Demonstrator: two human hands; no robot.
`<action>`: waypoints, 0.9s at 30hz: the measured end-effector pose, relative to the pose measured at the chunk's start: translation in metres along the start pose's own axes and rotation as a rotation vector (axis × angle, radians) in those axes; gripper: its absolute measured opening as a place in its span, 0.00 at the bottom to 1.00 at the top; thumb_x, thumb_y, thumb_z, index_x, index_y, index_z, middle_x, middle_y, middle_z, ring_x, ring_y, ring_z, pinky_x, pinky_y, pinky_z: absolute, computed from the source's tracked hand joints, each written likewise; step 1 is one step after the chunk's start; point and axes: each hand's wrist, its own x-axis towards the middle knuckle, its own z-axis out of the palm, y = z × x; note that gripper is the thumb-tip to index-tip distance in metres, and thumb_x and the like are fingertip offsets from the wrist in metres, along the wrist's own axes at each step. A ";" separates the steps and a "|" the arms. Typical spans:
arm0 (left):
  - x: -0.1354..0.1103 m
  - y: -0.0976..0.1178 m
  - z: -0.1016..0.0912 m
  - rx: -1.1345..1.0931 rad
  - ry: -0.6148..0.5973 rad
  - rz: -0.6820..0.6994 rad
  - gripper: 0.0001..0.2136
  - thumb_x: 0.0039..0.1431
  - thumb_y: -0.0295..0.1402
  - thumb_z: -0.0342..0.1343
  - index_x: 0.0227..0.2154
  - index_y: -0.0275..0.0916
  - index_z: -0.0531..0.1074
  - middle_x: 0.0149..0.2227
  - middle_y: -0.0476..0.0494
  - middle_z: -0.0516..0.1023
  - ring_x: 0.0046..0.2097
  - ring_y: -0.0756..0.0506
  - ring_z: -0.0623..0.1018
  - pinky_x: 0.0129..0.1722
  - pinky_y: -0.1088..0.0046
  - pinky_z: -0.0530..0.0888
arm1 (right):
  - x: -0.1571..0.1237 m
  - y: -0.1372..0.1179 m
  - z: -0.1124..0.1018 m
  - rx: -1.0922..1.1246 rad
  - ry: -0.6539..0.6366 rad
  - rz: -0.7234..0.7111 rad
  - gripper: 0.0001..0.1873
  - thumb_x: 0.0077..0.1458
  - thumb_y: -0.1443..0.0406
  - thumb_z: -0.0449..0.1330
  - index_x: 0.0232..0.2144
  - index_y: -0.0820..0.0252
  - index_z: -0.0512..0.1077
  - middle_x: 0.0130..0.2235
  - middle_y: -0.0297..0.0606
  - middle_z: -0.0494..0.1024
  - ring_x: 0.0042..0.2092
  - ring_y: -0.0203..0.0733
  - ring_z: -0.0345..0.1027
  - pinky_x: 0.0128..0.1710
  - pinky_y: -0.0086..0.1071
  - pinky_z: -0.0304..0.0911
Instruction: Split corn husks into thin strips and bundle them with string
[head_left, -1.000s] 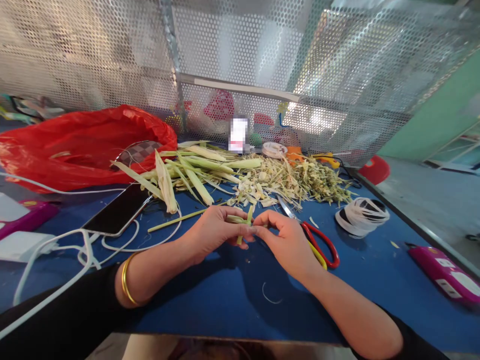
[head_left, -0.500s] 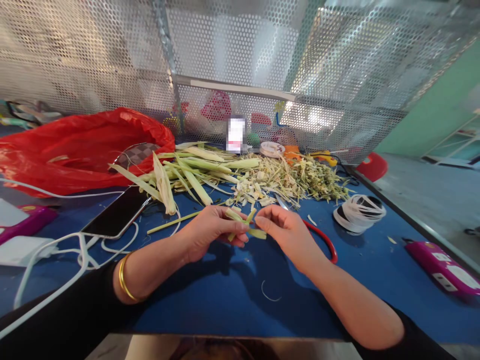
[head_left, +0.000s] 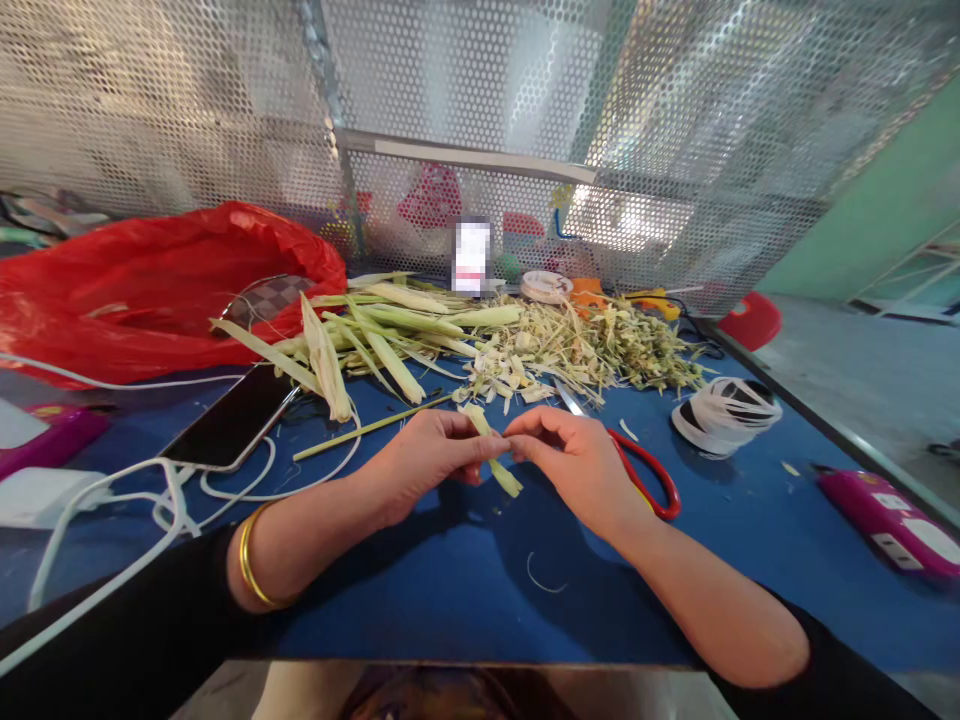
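Husk strip (head_left: 505,479): located above the counter (head_left: 405,600), in the left hand (head_left: 427,455), its pale ends showing above and below the thumb. The left fingers are clamped on it. The right hand (head_left: 581,460) has thumb and forefinger drawn together at the left thumb tip; whether material lies between them cannot be told.

Handling, in this inspector's judgement: keep the left pinch firm right at the fold, work with the right fingertips alone, and apply tension evenly, as thin husk probably splits along its grain.

Edges and room: the counter's near edge runs well below both hands, with a pale thread (head_left: 546,578) lying in that zone. Scissors (head_left: 660,490) lie just beside the right hand, limiting outward travel. The shredded pile (head_left: 517,365) limits forward reach; a thin stalk (head_left: 367,437) and white cable (head_left: 262,497) lie beyond the left forearm. Lifting upward appears least obstructed.
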 end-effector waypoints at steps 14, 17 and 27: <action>-0.004 0.008 0.002 0.075 -0.070 0.018 0.05 0.42 0.31 0.61 0.24 0.35 0.75 0.19 0.52 0.71 0.23 0.52 0.69 0.24 0.78 0.65 | -0.005 -0.001 -0.002 -0.181 0.054 -0.180 0.06 0.53 0.69 0.59 0.25 0.59 0.72 0.25 0.30 0.74 0.28 0.34 0.66 0.29 0.28 0.59; -0.004 0.006 0.001 0.090 -0.042 0.048 0.05 0.42 0.31 0.62 0.23 0.35 0.76 0.19 0.52 0.71 0.23 0.52 0.68 0.24 0.77 0.64 | -0.001 0.001 -0.002 -0.136 0.013 -0.131 0.06 0.54 0.67 0.58 0.26 0.59 0.73 0.26 0.31 0.74 0.29 0.35 0.66 0.30 0.29 0.60; -0.007 0.000 0.009 0.281 -0.005 0.133 0.10 0.47 0.36 0.59 0.29 0.38 0.81 0.19 0.52 0.71 0.24 0.52 0.64 0.24 0.77 0.60 | -0.001 0.001 0.014 0.045 0.095 -0.141 0.03 0.50 0.68 0.62 0.25 0.59 0.74 0.28 0.32 0.76 0.33 0.36 0.69 0.35 0.29 0.62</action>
